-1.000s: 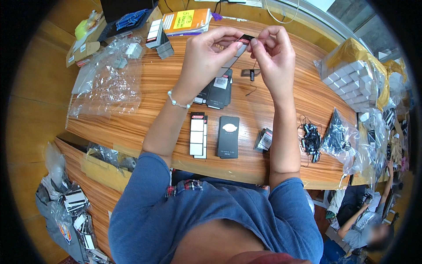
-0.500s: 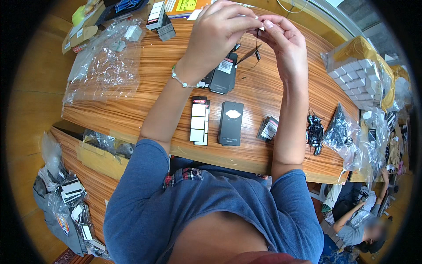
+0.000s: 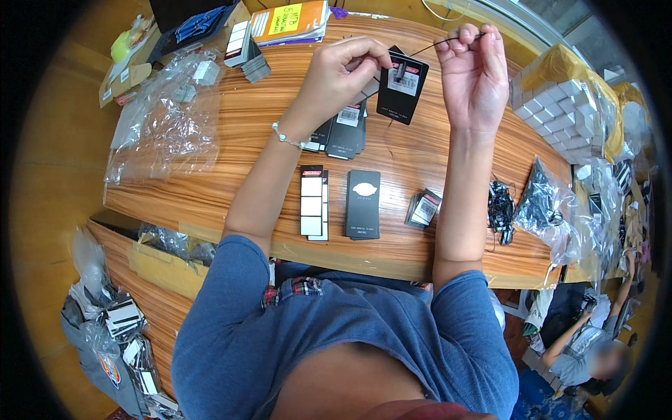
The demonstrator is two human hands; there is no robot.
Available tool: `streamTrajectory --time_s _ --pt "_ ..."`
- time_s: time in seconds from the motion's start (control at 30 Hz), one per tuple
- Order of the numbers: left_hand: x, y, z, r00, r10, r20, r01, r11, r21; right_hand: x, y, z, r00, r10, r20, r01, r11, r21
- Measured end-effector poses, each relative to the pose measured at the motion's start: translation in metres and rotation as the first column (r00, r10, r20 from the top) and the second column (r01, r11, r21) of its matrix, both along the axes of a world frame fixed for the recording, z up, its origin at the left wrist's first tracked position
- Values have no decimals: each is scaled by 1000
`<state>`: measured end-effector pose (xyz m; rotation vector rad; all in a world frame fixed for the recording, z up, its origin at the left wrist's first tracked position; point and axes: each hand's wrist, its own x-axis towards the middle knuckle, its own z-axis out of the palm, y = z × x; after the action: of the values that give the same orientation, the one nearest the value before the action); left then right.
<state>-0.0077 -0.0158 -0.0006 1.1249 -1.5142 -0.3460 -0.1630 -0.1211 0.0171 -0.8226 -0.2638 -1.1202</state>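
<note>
In my left hand a black hang tag with a white barcode label is held at its upper corner by closed fingers. A second card shows partly behind it. My right hand, raised to the right, pinches the end of a thin black cord that stretches tautly to the tags. Below the held tags lies a pile of black tags. Nearer to me are a black tag stack, white-panelled cards and a small stack of labelled tags.
Tangled black cords lie right of my forearm, beside a clear bag of black cords. White boxes in plastic stand at the far right. Clear plastic sheeting, a card stack and a notebook lie left. Another person sits lower right.
My hands have moved apart, the right one going right and drawing the cord taut. The tag turned from edge-on to facing me. The view shifted slightly.
</note>
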Motion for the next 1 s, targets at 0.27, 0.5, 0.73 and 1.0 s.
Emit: streamTrajectory --time_s 0.27,0.5,0.73,1.0 --pt "-15 1 -3 994 31 -100 -25 998 60 3 16 7 996 -18 -84 16 1000 -26" --pt "-4 -3 4 976 154 152 -131 979 -154 -4 13 10 980 -81 -181 71 996 -59" --pt "-23 5 4 941 -39 -336 92 985 144 0 20 11 989 -52 -141 48 998 -28" --pt "-28 4 2 997 80 -24 -77 991 113 0 22 12 991 -46 -123 48 999 15"
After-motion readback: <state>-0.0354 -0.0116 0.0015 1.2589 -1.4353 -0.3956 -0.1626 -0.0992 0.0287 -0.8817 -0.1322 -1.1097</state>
